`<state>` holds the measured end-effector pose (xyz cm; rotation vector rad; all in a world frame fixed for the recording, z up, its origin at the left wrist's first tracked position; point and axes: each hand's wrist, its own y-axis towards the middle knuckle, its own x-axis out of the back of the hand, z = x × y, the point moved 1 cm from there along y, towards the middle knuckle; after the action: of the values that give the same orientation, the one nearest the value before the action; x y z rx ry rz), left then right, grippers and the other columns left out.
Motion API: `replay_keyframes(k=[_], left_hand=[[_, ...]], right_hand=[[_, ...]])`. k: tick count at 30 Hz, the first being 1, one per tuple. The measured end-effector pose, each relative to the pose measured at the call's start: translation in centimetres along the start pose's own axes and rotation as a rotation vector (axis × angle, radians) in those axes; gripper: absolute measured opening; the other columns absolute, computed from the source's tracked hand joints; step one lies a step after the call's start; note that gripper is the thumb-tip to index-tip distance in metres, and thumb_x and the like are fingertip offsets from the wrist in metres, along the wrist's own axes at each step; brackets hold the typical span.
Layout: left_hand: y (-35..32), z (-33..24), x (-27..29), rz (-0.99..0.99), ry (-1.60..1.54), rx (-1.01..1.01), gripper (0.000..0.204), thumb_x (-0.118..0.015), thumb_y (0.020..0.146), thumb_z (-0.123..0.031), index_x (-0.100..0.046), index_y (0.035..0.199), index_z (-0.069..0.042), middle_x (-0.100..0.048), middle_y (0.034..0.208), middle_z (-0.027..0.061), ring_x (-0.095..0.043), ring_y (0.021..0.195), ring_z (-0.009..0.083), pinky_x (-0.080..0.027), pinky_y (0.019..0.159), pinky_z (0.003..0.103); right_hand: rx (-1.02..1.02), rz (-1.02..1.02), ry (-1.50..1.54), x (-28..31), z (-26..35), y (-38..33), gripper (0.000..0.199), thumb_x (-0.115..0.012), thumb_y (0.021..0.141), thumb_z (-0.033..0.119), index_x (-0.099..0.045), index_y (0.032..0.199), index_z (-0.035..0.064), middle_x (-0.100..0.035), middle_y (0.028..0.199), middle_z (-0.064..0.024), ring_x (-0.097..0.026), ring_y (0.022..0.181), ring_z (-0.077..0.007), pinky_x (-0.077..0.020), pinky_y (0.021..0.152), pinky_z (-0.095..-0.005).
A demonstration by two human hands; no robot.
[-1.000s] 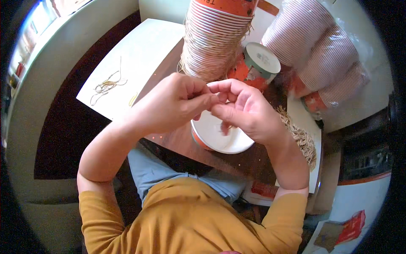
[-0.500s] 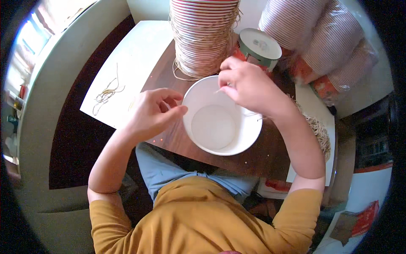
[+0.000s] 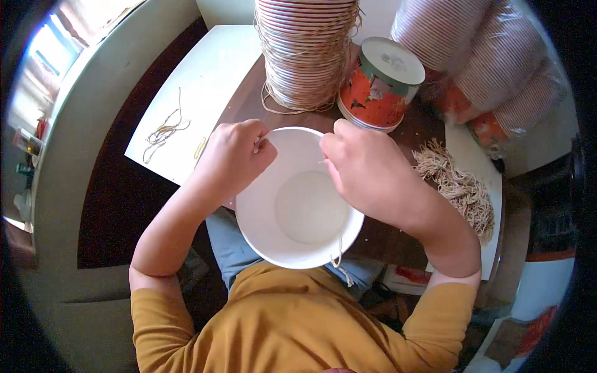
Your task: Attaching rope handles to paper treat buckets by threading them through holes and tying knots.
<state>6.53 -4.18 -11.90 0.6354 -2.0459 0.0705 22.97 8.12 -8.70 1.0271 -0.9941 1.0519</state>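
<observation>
A white paper bucket (image 3: 292, 242), its mouth facing up at me, is held over the table's near edge and my lap. My left hand (image 3: 236, 152) is closed at its far-left rim, with a small pale bit showing between thumb and fingers; what it is, I cannot make out. At the far-right rim my right hand (image 3: 370, 171) is closed in a pinch, and a short pale cord end (image 3: 323, 162) pokes out by the thumb. Another piece of thin cord (image 3: 339, 261) hangs over the bucket's near rim.
A tall stack of nested buckets (image 3: 305, 62) wound with cord stands at the far side. Beside it sits an upside-down red and green bucket (image 3: 379, 93). Bagged bucket stacks (image 3: 491, 56) stand far right, near a pile of cords (image 3: 463, 193). Loose strands (image 3: 165, 133) lie on white board at left.
The bucket has come nearer to me and turned, so its hanging cord moved from the right rim to the near rim. My left hand has closed; my right hand has moved nearer to me.
</observation>
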Motion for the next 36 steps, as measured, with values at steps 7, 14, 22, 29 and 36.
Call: replay_keyframes(k=[7,14,22,29,36], left_hand=[[-0.2,-0.3,0.4,-0.008,0.021,0.054,0.016,-0.059,0.075,-0.013,-0.063,0.077,0.003,-0.063,0.067,0.0176,-0.063,0.059,0.0315,-0.051,0.062,0.039],[-1.0,-0.1,0.6,0.158,-0.149,0.163,0.02,-0.06,0.076,-0.013,-0.066,0.084,0.005,-0.06,0.06,0.0149,-0.06,0.055,0.0192,-0.049,0.056,0.031],[-4.8,0.0,-0.6,0.378,-0.954,0.319,0.027,-0.053,0.092,-0.01,-0.061,0.112,0.007,-0.067,0.084,0.0057,-0.059,0.066,0.0074,-0.051,0.061,0.022],[-6.1,0.1,-1.9,0.2,-0.788,0.225,0.023,-0.059,0.088,-0.001,-0.062,0.109,0.006,-0.069,0.086,0.0085,-0.062,0.073,0.0075,-0.052,0.064,0.022],[-6.2,0.1,-2.1,0.151,-0.683,0.17,0.023,-0.062,0.085,-0.001,-0.063,0.107,0.005,-0.069,0.085,0.0079,-0.061,0.073,0.006,-0.051,0.064,0.022]], right_hand=[[0.005,-0.055,0.017,-0.2,-0.3,-0.5,0.009,-0.058,0.076,0.004,-0.059,0.082,-0.0011,-0.058,0.084,-0.0185,-0.063,0.078,-0.0347,-0.0526,0.071,-0.0424],[0.007,-0.051,0.049,-0.8,-1.9,0.0,0.008,-0.06,0.078,0.006,-0.06,0.084,0.0006,-0.057,0.086,-0.0166,-0.062,0.083,-0.0346,-0.0511,0.075,-0.0442],[0.091,-0.245,0.339,-0.7,-1.8,-0.8,0.008,-0.066,0.08,0.007,-0.063,0.084,0.0011,-0.056,0.09,-0.0103,-0.06,0.082,-0.027,-0.0479,0.071,-0.0365],[-0.215,0.081,0.643,-1.5,-0.5,-1.5,0.012,-0.066,0.082,0.013,-0.063,0.084,0.0012,-0.057,0.082,-0.009,-0.058,0.075,-0.0197,-0.0453,0.067,-0.0322],[-0.334,0.176,0.782,-2.2,-0.3,-0.8,0.014,-0.066,0.082,0.014,-0.064,0.086,0.001,-0.058,0.083,-0.009,-0.058,0.076,-0.0182,-0.0459,0.069,-0.0333]])
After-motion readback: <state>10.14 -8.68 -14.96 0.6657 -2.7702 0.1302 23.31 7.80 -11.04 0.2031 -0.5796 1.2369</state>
